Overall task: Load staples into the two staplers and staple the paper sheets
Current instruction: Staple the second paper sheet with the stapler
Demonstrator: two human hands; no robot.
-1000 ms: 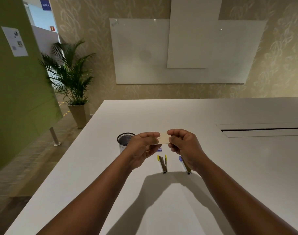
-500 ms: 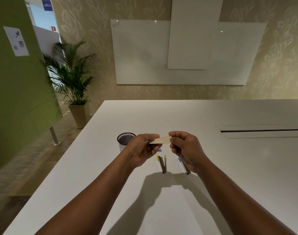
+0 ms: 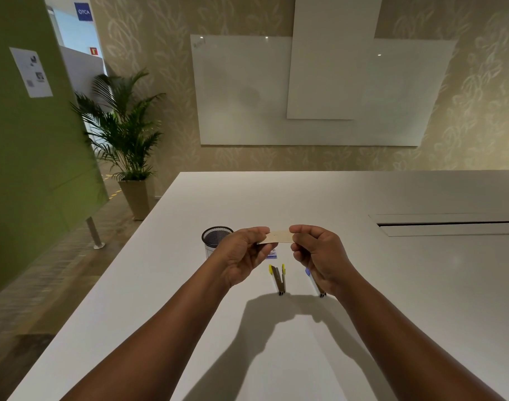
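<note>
Your left hand (image 3: 241, 256) and right hand (image 3: 320, 256) were raised above white table (image 3: 421, 285), each pinching one end of small tan card (image 3: 278, 237) between thumb and curled fingers; card was clear of tabletop. Yellow-tipped stapler (image 3: 278, 279) lay opened on table below card. Second stapler, blue-tipped (image 3: 312, 280), lay just beside it, partly hidden behind your right hand. Small blue-and-white box (image 3: 272, 254) sat between hands. Black mesh cup (image 3: 215, 237) stood behind your left hand.
</note>
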